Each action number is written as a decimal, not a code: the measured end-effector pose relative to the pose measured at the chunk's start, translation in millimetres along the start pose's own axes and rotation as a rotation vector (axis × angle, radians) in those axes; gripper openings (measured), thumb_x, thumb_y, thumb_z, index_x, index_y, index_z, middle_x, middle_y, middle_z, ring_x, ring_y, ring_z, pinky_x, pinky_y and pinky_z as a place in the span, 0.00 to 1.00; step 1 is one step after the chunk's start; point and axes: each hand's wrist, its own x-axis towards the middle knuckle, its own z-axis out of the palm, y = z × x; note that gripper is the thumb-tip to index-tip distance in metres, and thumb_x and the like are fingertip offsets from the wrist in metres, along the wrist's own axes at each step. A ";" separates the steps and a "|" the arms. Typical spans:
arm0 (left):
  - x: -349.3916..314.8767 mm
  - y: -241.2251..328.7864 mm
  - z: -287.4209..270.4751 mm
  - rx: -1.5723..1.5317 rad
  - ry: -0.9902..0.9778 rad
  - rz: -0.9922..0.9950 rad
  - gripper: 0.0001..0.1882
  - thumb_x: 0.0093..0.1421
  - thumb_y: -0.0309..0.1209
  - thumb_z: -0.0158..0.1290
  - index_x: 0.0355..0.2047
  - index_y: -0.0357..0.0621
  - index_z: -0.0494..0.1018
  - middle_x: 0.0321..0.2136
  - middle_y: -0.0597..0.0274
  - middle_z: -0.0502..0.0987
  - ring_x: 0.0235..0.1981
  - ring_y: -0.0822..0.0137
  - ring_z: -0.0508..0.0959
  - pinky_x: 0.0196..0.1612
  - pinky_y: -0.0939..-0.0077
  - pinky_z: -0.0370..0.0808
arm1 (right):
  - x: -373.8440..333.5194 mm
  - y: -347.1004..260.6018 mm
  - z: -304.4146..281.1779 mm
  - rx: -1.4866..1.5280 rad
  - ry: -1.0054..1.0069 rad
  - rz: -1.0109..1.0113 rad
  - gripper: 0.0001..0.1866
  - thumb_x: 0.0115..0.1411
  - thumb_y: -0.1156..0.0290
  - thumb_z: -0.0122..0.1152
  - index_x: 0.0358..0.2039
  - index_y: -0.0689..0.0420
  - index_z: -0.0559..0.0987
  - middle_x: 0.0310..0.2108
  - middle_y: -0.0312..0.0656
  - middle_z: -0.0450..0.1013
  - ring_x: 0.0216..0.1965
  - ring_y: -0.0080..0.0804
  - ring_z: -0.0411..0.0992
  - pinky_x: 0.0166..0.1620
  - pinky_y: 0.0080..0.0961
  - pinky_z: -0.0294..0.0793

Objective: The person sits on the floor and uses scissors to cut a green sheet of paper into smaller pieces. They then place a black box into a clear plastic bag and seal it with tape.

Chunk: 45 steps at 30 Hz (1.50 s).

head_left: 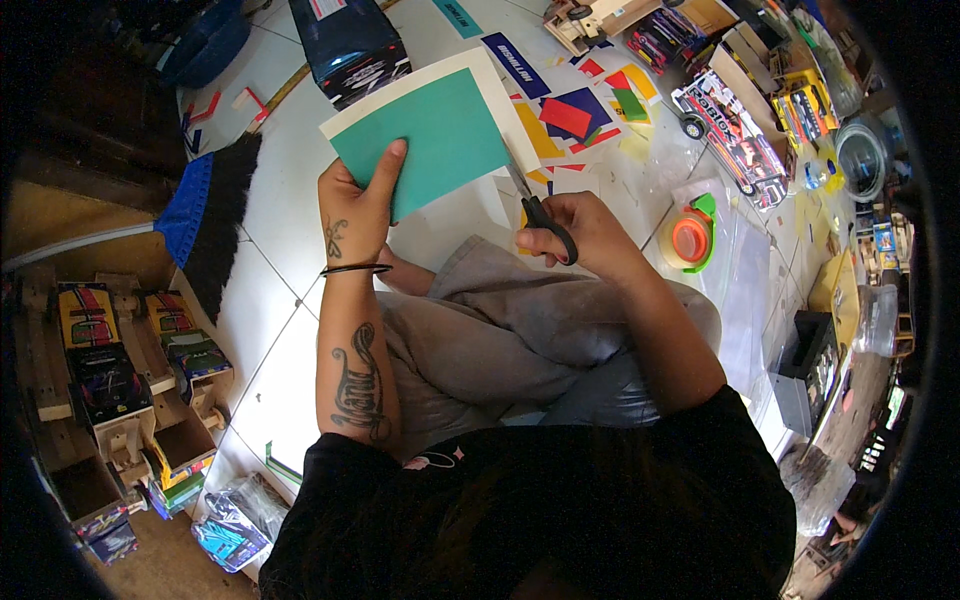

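Observation:
My left hand [365, 200] grips a teal sheet with a cream border [440, 130], thumb on top and the other fingers hidden beneath. In my right hand [580, 230] is a pair of black-handled scissors [543, 222], fingers through the loops. Their blades meet the sheet's right edge, near the lower right corner of the teal area. Whether the blades are apart is too small to tell. Both hands are raised over my crossed legs [500, 330].
Coloured paper scraps [570, 115] lie on the white tiles beyond the scissors. A green tape dispenser [692, 238] sits to the right, near a toy truck [730, 140]. At the left are wooden toy trucks [110, 370] and a blue broom [187, 212]; a dark box [350, 50] stands ahead.

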 end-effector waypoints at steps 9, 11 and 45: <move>-2.9 5.5 2.0 0.006 -0.004 0.017 0.17 0.53 0.40 0.58 0.24 0.35 0.73 0.12 0.65 0.71 0.09 0.78 0.67 0.10 0.86 0.61 | -0.1 -2.8 -0.1 -0.053 0.014 0.021 0.24 0.41 0.53 0.71 0.26 0.61 0.74 0.16 0.34 0.69 0.16 0.17 0.66 0.20 0.13 0.63; -3.5 6.9 2.0 0.001 -0.013 0.012 0.17 0.53 0.40 0.58 0.24 0.36 0.73 0.12 0.65 0.71 0.09 0.78 0.67 0.10 0.86 0.61 | 0.4 -1.6 0.2 -0.075 0.030 0.013 0.24 0.41 0.53 0.71 0.26 0.61 0.74 0.16 0.34 0.69 0.16 0.17 0.66 0.20 0.13 0.63; -9.5 7.6 9.5 -0.050 -0.078 0.054 0.17 0.53 0.40 0.58 0.25 0.35 0.73 0.12 0.64 0.72 0.09 0.77 0.69 0.10 0.86 0.63 | 5.0 4.7 4.2 -0.086 0.223 -0.158 0.30 0.33 0.44 0.72 0.15 0.61 0.73 0.13 0.36 0.66 0.16 0.23 0.64 0.22 0.19 0.62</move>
